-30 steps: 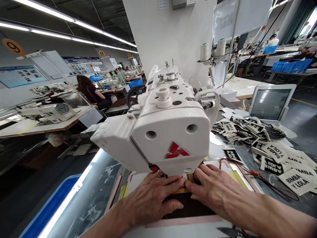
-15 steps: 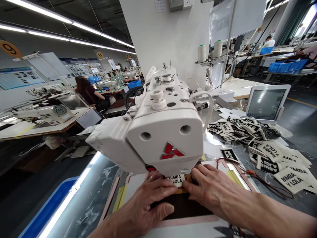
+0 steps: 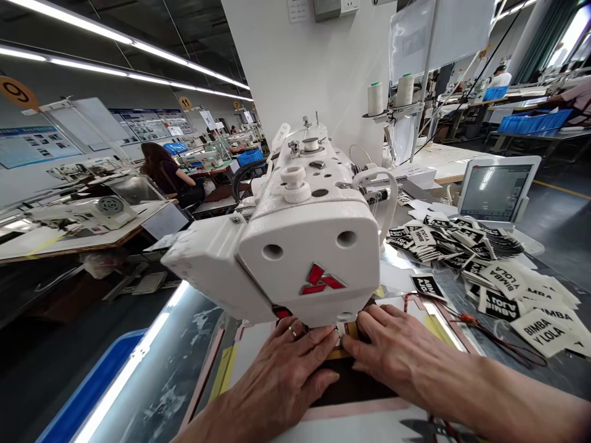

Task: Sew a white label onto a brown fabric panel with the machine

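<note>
My left hand [image 3: 281, 372], with a ring on one finger, and my right hand [image 3: 397, 351] press a dark fabric piece [image 3: 353, 384] flat on a pale pink-edged template board [image 3: 258, 351]. Their fingertips nearly meet just below the needle area of a white industrial sewing machine head [image 3: 309, 258]. Between the fingertips shows a small cream label [image 3: 344, 330], mostly covered by my fingers and the machine. The needle and presser foot are hidden behind the machine head.
To the right lie piles of black and cream BIMBA Y LOLA labels [image 3: 462, 243], with a tablet [image 3: 496, 189] behind them. Scissors [image 3: 418, 429] lie at the bottom edge. A blue bin [image 3: 92, 394] stands at lower left. A co-worker [image 3: 159, 169] sits far left.
My left hand has slid toward the needle area and now covers most of the cream label. The fabric stays under both hands, and the view has shifted slightly.
</note>
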The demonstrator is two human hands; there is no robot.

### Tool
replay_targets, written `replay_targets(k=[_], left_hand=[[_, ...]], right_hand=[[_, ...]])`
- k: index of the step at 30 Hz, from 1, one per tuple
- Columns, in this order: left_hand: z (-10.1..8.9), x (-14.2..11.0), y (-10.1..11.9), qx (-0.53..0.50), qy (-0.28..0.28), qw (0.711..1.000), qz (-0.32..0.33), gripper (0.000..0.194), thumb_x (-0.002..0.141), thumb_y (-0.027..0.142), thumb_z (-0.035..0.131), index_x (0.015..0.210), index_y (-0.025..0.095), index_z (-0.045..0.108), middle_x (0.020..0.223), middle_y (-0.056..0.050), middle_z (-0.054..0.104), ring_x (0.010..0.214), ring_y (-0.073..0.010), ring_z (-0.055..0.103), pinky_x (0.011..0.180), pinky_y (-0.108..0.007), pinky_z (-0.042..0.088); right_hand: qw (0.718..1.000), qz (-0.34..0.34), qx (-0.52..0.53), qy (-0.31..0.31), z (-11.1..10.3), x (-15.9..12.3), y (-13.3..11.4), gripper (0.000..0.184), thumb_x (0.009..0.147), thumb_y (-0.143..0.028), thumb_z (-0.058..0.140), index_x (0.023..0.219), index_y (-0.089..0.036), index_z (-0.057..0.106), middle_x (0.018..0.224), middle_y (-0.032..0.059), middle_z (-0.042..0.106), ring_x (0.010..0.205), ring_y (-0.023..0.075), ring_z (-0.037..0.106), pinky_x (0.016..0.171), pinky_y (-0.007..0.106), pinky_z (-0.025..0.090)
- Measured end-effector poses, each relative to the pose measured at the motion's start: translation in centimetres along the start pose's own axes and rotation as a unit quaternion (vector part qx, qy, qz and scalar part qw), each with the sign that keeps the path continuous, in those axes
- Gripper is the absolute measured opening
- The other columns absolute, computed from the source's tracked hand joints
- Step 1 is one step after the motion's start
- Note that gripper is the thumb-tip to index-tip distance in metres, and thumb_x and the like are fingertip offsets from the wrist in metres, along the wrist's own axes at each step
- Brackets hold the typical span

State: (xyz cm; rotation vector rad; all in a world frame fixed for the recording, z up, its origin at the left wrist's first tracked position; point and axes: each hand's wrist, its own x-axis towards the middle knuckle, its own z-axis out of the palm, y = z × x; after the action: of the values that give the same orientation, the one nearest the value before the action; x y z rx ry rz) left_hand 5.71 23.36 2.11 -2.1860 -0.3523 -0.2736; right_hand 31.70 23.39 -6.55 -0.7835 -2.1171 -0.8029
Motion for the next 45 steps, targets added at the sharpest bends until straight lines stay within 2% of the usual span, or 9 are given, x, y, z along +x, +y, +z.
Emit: replay_targets(k=[3, 5, 12, 22, 29, 33, 37, 41, 45], left_hand=[[-0.5, 0.5, -0.3, -0.057, -0.013, 0.998, -0.018, 0.049, 0.099, 0.038, 0.067, 0.144, 0.027, 0.052, 0.147, 0.012, 0.055, 0.121, -0.0208, 0.06, 0.098, -0.042, 0.049], [-0.4, 0.5, -0.7, -0.073, -0.018, 0.997, -0.017, 0.051, 0.1, 0.04, 0.065, 0.148, 0.03, 0.048, 0.149, 0.013, 0.053, 0.123, -0.0183, 0.059, 0.099, -0.039, 0.047], [0.0, 0.1, -1.6, -0.029, -0.064, 0.997, 0.014, 0.056, 0.105, 0.043, 0.057, 0.156, 0.026, 0.041, 0.155, 0.009, 0.046, 0.127, -0.0187, 0.061, 0.097, -0.041, 0.052], [0.0, 0.6, -1.6, -0.04, -0.025, 0.999, 0.025, 0.058, 0.102, 0.04, 0.064, 0.154, 0.027, 0.042, 0.154, 0.01, 0.048, 0.127, -0.0163, 0.057, 0.1, -0.036, 0.046], [0.1, 0.1, -1.6, 0.003, -0.038, 0.999, 0.034, 0.055, 0.106, 0.045, 0.055, 0.156, 0.027, 0.041, 0.159, 0.013, 0.04, 0.133, -0.0149, 0.053, 0.103, -0.037, 0.045], [0.0, 0.1, -1.3, 0.034, -0.034, 0.998, 0.044, 0.057, 0.102, 0.043, 0.061, 0.154, 0.026, 0.045, 0.16, 0.014, 0.037, 0.135, -0.0161, 0.052, 0.104, -0.038, 0.046], [0.0, 0.4, -1.2, 0.004, -0.018, 1.0, 0.025, 0.05, 0.101, 0.038, 0.063, 0.149, 0.025, 0.053, 0.154, 0.012, 0.047, 0.123, -0.0198, 0.058, 0.098, -0.039, 0.05], [-0.1, 0.7, -1.6, 0.014, 0.03, 0.999, 0.034, 0.041, 0.109, 0.041, 0.049, 0.143, 0.021, 0.059, 0.143, 0.005, 0.06, 0.116, -0.0218, 0.062, 0.093, -0.039, 0.053], [0.2, 0.8, -2.2, -0.076, -0.019, 0.997, -0.011, 0.044, 0.107, 0.039, 0.052, 0.148, 0.024, 0.055, 0.131, 0.002, 0.067, 0.112, -0.0228, 0.066, 0.091, -0.04, 0.056]], right_hand=[[1.0, -0.005, -0.004, 0.01, -0.2, 0.0, -0.1, 0.036, 0.096, -0.016, 0.064, 0.129, -0.023, 0.051, 0.108, 0.004, 0.049, 0.094, 0.0235, 0.04, 0.079, 0.04, 0.026], [1.0, -0.005, -0.008, 0.008, -0.3, 0.0, -0.2, 0.037, 0.096, -0.016, 0.063, 0.13, -0.023, 0.051, 0.107, 0.0038, 0.05, 0.094, 0.0233, 0.04, 0.08, 0.04, 0.026], [1.0, -0.007, -0.01, 0.009, -0.3, 0.0, -0.1, 0.038, 0.096, -0.016, 0.064, 0.131, -0.022, 0.051, 0.106, 0.0037, 0.05, 0.093, 0.0221, 0.039, 0.08, 0.04, 0.025], [0.999, 0.001, 0.015, -0.042, 0.1, 0.1, 0.2, 0.034, 0.099, -0.013, 0.054, 0.131, -0.023, 0.049, 0.11, 0.0045, 0.049, 0.095, 0.0232, 0.039, 0.082, 0.042, 0.029], [1.0, -0.014, -0.01, -0.022, -0.5, 0.0, -0.2, 0.04, 0.095, -0.008, 0.058, 0.132, -0.02, 0.05, 0.108, 0.0045, 0.049, 0.094, 0.0218, 0.039, 0.082, 0.041, 0.027], [1.0, -0.019, -0.011, -0.008, -1.1, 0.0, -0.4, 0.04, 0.096, -0.01, 0.059, 0.134, -0.02, 0.051, 0.105, 0.0044, 0.049, 0.093, 0.0216, 0.036, 0.081, 0.04, 0.026], [0.999, -0.026, -0.003, -0.023, -1.2, 0.3, 0.0, 0.035, 0.098, -0.009, 0.056, 0.132, -0.019, 0.052, 0.106, 0.0045, 0.049, 0.092, 0.0212, 0.035, 0.08, 0.04, 0.025], [0.998, -0.016, -0.032, -0.045, -0.5, 0.3, 0.8, 0.038, 0.097, -0.008, 0.053, 0.134, -0.018, 0.051, 0.107, 0.0056, 0.05, 0.095, 0.0225, 0.036, 0.085, 0.041, 0.028], [0.998, -0.014, -0.056, -0.028, -0.3, 0.2, 1.4, 0.043, 0.094, -0.007, 0.057, 0.135, -0.019, 0.052, 0.108, 0.0053, 0.052, 0.098, 0.023, 0.039, 0.09, 0.042, 0.03]])
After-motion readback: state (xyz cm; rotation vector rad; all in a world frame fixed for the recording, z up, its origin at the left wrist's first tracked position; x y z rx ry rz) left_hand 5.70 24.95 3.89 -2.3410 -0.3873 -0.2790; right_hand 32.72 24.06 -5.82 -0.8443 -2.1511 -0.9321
